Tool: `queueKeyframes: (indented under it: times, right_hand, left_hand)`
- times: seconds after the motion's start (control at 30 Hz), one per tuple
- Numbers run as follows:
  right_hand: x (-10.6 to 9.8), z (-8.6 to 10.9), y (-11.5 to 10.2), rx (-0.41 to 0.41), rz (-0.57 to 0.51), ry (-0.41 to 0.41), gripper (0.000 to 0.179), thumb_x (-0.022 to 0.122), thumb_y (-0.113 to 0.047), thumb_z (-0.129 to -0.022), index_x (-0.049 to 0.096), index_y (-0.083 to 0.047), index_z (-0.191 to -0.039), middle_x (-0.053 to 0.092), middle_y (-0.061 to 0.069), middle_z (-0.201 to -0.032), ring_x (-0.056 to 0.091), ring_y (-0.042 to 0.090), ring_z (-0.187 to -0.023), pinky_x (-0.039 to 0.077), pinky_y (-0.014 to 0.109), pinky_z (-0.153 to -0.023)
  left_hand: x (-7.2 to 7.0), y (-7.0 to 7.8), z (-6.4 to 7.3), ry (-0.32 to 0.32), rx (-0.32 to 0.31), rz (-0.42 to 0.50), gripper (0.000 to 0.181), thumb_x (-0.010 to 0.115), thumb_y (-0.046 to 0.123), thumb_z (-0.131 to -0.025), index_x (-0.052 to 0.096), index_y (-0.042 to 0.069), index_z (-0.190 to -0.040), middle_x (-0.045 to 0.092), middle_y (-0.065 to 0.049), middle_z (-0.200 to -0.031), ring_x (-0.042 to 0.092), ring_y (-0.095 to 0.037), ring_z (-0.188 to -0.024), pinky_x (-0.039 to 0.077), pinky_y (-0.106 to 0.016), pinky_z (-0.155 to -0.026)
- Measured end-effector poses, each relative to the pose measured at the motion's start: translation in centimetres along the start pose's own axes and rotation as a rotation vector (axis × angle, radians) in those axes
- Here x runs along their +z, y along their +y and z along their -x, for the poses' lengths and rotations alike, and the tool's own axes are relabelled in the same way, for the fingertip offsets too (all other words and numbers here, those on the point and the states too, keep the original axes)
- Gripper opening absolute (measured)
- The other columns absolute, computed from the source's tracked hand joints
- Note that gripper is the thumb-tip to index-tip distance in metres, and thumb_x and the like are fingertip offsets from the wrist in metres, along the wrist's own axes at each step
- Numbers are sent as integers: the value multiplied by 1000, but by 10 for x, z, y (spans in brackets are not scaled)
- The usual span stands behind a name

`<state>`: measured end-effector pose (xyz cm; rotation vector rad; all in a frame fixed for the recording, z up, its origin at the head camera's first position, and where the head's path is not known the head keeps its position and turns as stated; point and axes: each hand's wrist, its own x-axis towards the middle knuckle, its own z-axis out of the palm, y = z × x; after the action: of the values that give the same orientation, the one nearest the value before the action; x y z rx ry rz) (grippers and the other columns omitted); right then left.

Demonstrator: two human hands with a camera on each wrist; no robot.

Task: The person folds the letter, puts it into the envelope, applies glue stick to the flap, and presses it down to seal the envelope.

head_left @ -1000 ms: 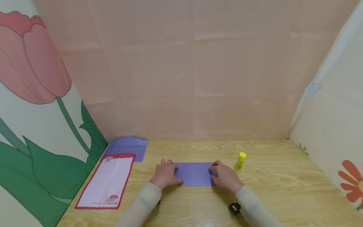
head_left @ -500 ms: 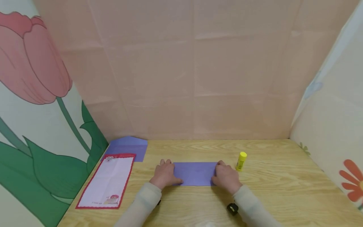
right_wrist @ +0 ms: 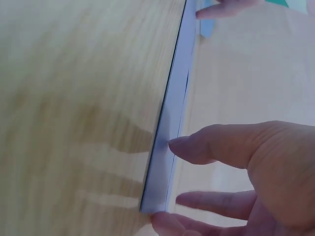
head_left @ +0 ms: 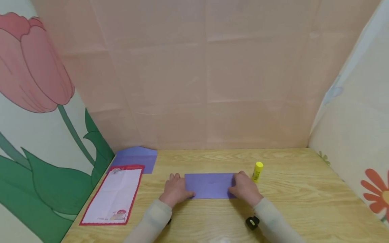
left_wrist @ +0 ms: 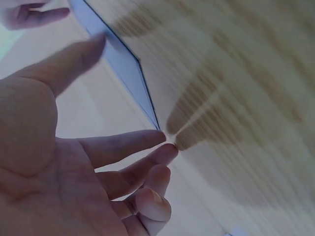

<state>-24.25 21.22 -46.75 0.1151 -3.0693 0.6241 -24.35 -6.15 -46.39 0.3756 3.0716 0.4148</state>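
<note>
A purple envelope (head_left: 209, 186) lies flat on the wooden table, long side across, with a slit along its edge in the right wrist view. My left hand (head_left: 175, 191) is at its left end, thumb (left_wrist: 91, 51) on the surface and fingers (left_wrist: 140, 147) by the corner, relaxed. At the opposite end is my right hand (head_left: 245, 188), its thumb (right_wrist: 189, 148) touching the envelope and its fingertips right at the short edge. Neither hand curls round the envelope. Part of the right end is hidden under the right hand.
A yellow glue stick (head_left: 257, 171) stands just beyond my right hand. To the left lies a white sheet with a red border (head_left: 112, 195), overlapping a second purple envelope (head_left: 149, 164) with its flap up. A papered wall (head_left: 206, 101) closes off the table's back.
My right hand has shifted slightly to the right, from over the envelope's surface to its right edge. The left hand stays at the left end.
</note>
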Motion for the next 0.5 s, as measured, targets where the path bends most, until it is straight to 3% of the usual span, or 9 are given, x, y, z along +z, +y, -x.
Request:
queueKeyframes:
  times: [0.17,0.33,0.5]
  right_hand:
    - [-6,8,7,-43,-12,13,29,77,-13,-76,72,2,-100,67,14,-96,62,25,-86,55,45,-73]
    - [-10,20,6,-110,-18,36,11,77,-11,-75,76,-9,-85,70,4,-84,61,16,-74,53,38,-64]
    - [-13,35,-2,-144,9,30,6,77,-11,-74,74,-14,-79,63,0,-78,58,14,-70,53,36,-62]
  left_hand:
    - [-5,0,10,16,40,21,46,81,37,-81,68,-4,-96,49,-8,-86,40,-25,-84,42,-38,-68]
    - [-11,5,28,-8,106,17,40,77,32,-82,68,-4,-97,52,-8,-86,42,-23,-82,41,-36,-65]
    - [-11,16,47,-48,162,-23,38,76,34,-81,69,0,-96,58,-9,-94,47,-25,-88,46,-38,-69]
